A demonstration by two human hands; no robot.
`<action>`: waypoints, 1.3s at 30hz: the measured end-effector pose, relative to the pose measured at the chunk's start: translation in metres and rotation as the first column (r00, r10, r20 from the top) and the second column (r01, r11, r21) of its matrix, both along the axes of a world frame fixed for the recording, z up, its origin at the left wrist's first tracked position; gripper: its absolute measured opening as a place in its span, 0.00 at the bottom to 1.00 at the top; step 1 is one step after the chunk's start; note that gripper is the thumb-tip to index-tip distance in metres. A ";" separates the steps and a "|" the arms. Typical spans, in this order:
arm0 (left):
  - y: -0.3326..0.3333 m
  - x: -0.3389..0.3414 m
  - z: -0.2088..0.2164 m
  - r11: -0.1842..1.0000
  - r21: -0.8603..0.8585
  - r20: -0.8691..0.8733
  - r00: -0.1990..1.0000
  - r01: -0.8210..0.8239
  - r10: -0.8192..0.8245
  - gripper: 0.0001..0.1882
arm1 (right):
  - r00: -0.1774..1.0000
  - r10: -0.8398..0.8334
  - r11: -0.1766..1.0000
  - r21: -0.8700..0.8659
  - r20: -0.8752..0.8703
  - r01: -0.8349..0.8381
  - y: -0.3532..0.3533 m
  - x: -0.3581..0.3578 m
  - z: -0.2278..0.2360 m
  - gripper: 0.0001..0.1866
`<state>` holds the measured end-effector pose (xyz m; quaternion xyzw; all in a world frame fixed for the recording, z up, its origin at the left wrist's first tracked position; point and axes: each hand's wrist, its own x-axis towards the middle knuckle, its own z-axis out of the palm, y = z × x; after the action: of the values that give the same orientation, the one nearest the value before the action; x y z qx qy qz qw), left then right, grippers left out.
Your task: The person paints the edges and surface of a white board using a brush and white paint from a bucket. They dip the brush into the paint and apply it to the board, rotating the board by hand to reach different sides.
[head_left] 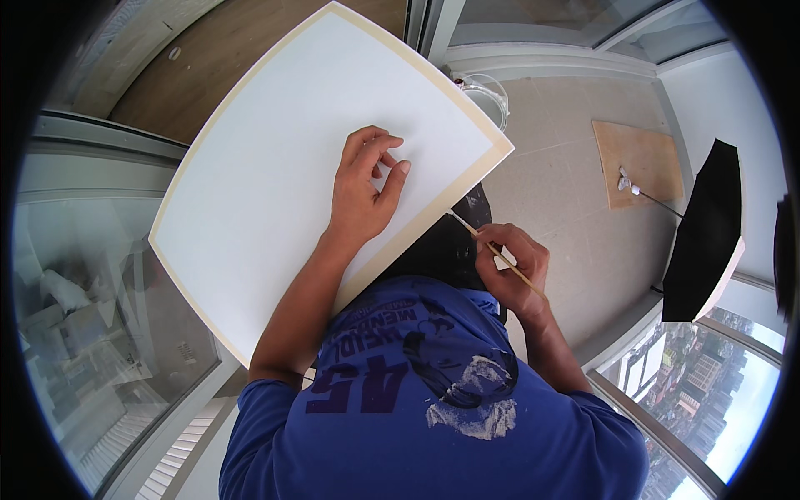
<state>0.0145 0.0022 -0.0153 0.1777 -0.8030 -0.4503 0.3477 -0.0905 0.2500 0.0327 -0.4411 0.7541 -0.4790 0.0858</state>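
A large white board [258,158] with a tan taped border [430,206] lies tilted across my lap, one corner pointing away. My left hand [367,179] is over its white face, fingers loosely curled and thumb apart, with nothing in it. Whether that hand touches the surface I cannot tell. In my right hand [518,260], a thin paintbrush [466,225] with a wooden handle is pinched between thumb and fingers. Its pale tip points up and left, close to the board's near right edge.
A bucket [490,102] with a wire handle stands behind the board's right corner. On the tiled floor to the right lies a wooden panel [621,154], beside a black umbrella-like light shade [708,237]. Glass panes [108,333] flank the left; windows overlook buildings at the lower right.
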 end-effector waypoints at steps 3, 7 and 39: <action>0.000 0.000 0.000 1.000 0.007 -0.004 1.000 0.004 -0.004 0.14 | 0.999 0.026 1.000 0.011 -0.047 -0.025 0.000 0.000 -0.002 0.11; 0.000 0.000 0.001 1.000 0.004 -0.006 1.000 0.001 -0.001 0.14 | 1.000 0.011 0.999 0.031 -0.025 -0.010 -0.001 -0.001 0.003 0.11; 0.000 0.000 -0.001 1.000 0.024 -0.003 1.000 0.000 0.000 0.14 | 0.997 -0.014 1.000 0.024 -0.077 0.016 -0.004 -0.014 0.006 0.11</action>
<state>0.0149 0.0026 -0.0158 0.1812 -0.7970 -0.4604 0.3464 -0.1043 0.2460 0.0383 -0.4522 0.7659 -0.4533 0.0585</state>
